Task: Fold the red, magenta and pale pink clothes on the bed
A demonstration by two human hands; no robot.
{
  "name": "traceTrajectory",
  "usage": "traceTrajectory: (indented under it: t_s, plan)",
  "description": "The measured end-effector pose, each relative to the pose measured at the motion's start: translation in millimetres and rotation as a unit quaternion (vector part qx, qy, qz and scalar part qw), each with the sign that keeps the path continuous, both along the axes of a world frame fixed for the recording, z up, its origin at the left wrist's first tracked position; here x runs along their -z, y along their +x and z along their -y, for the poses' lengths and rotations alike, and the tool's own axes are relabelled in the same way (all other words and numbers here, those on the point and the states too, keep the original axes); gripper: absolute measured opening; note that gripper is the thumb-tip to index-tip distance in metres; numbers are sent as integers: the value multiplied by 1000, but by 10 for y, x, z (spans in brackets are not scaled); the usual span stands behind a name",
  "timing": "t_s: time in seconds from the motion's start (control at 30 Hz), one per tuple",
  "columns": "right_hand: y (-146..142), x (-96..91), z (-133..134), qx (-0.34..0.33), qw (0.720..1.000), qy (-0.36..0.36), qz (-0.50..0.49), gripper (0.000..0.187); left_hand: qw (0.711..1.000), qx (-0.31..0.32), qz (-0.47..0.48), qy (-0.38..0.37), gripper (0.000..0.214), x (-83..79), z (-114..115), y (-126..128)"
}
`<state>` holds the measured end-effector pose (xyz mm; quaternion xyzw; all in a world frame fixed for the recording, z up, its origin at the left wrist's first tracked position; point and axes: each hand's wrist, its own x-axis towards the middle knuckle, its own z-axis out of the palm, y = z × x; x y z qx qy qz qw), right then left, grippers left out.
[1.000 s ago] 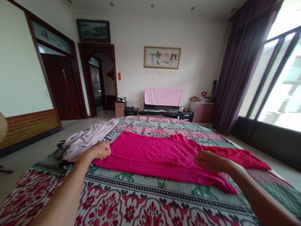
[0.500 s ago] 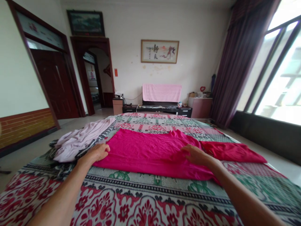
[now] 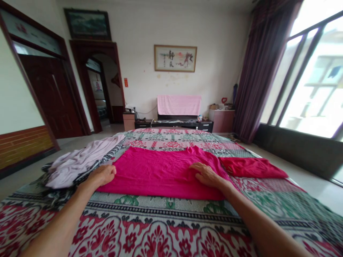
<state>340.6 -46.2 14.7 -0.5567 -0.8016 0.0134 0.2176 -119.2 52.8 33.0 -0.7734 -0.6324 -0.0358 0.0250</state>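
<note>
A: What are the fingers doing?

B: On the left hand (image 3: 103,175) they're curling closed at the left edge of the magenta cloth (image 3: 152,167), seemingly gripping it, though the knuckles are hiding how much fabric is caught. On the right hand (image 3: 207,175) they're lying loosely spread and slightly bent on top of the cloth, towards its right end, gripping nothing that I'm seeing.

A: So what could be going wrong there?

B: If that left hold is catching only a thin edge, I'd be expecting a slip under any pull. And if the right palm is pressing while sliding, it could be rucking up the fabric; wrinkles are already showing across the middle.

A: And further out?

B: The magenta cloth is lying spread on the patterned cover (image 3: 163,232). Just beside its right end a red cloth (image 3: 254,167) is lying folded; whether they're touching, I'm not able to say. A sideways drag could be disturbing that one.

A: And leftwards?

B: A crumpled pale pink cloth (image 3: 80,160) is sitting near the left hand. A careless elbow or wrist could be snagging it.
</note>
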Motion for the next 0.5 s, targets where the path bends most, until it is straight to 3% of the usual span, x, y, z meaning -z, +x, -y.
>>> traceTrajectory:
  t_s: [0.13,0.3,0.5]
  plan:
    - [-85,27,-20,-40,999,4,-32,34,1000,7,-10,4,20,42,-36,-38]
    - [-116,21,-17,-67,994,34,-79,20,1000,-12,-16,-13,20,-38,26,34]
    - [-131,1,16,-45,996,13,-74,32,1000,-12,-15,-11,19,-47,25,17]
